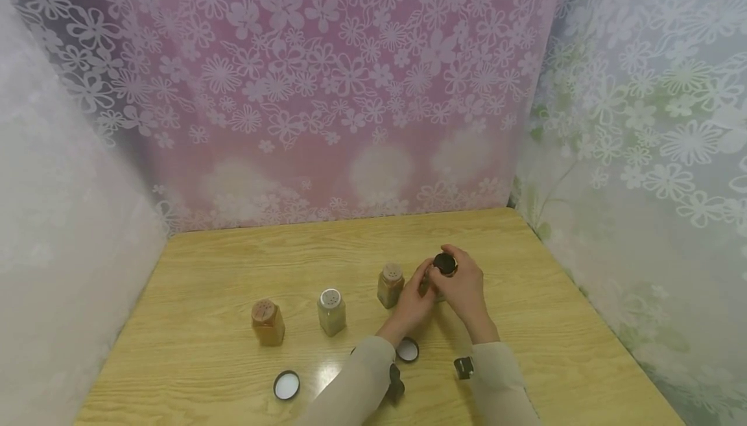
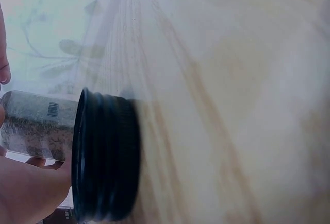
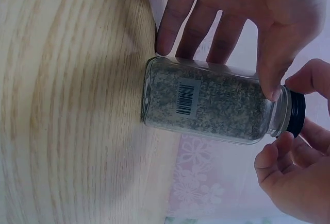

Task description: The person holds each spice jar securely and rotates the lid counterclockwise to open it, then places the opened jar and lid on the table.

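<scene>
A square glass spice jar (image 3: 206, 103) full of dark, speckled flakes stands upright on the table, a barcode label on its side. My left hand (image 1: 415, 306) grips its body, thumb near the neck and fingers behind the glass in the right wrist view. At the top, my right hand (image 1: 468, 290) pinches the black lid (image 1: 445, 263), which sits on the jar's neck. Just left of my left hand is a jar of brownish seasoning (image 1: 391, 286) with a perforated top. A loose black lid (image 2: 105, 157) looms large in the left wrist view.
Farther left stand a jar with a pale perforated top (image 1: 331, 312) and a jar of orange-brown powder (image 1: 268, 323). One upturned lid (image 1: 286, 386) lies near the front; another upturned lid (image 1: 407, 350) is beside my left sleeve. Floral curtains (image 1: 350, 89) surround the wooden table (image 1: 222, 270).
</scene>
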The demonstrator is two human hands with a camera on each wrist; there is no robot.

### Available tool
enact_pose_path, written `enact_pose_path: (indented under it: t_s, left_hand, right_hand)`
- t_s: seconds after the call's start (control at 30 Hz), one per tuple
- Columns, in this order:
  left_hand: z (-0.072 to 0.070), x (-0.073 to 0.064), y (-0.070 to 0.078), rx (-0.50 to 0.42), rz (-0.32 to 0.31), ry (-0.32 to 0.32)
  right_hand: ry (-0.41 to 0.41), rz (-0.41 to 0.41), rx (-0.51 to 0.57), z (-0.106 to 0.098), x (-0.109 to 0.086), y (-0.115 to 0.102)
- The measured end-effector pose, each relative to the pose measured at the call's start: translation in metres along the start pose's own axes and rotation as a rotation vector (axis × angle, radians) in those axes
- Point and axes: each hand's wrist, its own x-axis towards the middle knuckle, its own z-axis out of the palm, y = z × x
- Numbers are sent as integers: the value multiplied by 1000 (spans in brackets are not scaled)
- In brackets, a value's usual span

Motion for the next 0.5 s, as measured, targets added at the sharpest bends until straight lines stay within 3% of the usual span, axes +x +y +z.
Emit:
enact_pose_path:
  t_s: [0.33, 0.5]
  left_hand:
    - [1, 1, -1, -5, 6, 19]
    - [0, 1, -2, 12, 13, 6]
  right_hand:
    - [12, 20, -13, 0, -1, -1]
    - [4, -24, -21, 1, -1, 1]
